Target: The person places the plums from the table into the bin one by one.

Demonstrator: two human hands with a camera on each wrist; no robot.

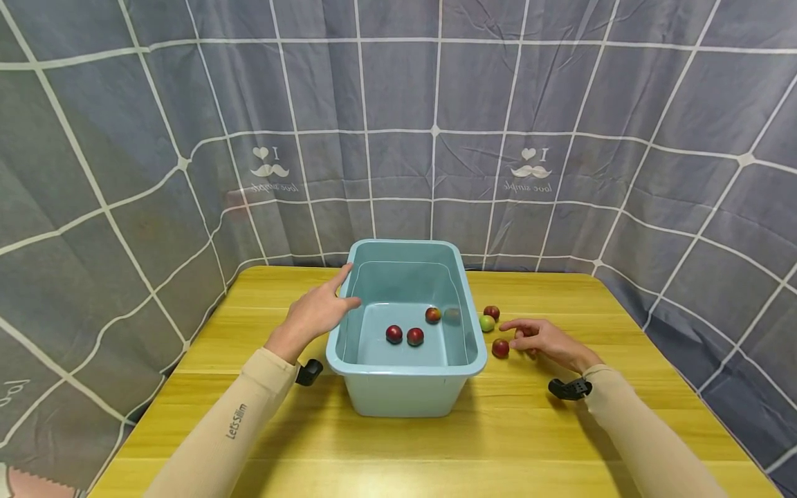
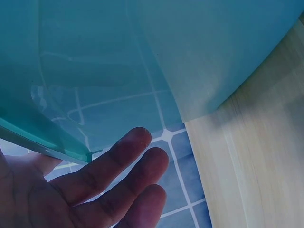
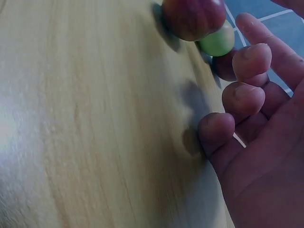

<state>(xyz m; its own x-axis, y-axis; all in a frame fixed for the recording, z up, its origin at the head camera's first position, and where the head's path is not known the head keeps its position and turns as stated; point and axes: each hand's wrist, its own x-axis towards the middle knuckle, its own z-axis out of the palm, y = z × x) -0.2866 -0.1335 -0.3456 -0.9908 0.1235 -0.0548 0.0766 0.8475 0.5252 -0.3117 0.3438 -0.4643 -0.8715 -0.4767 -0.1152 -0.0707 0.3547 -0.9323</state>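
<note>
In the head view my left hand (image 1: 316, 310) is at the left rim of a light blue plastic tub (image 1: 406, 393), thumb over the inside. Its fingers hang fairly straight outside the wall in the left wrist view. Three red plums lie on the tub floor: one at left (image 1: 394, 334), one in the middle (image 1: 415, 337), another farther back (image 1: 432, 315). Right of the tub, my right hand (image 1: 548, 342) hovers with loosely bent fingers, holding nothing. Its fingertips are close beside a dark red plum (image 1: 500, 348). Behind that sit a green plum (image 1: 487, 323) and another red one (image 1: 492, 312).
Everything stands on a yellow wood-grain table (image 1: 398, 463). A grey curtain (image 1: 398, 166) with white grid lines hangs behind its far edge and along both sides. Each wrist wears a black strap, the right one (image 1: 569, 389) close above the tabletop.
</note>
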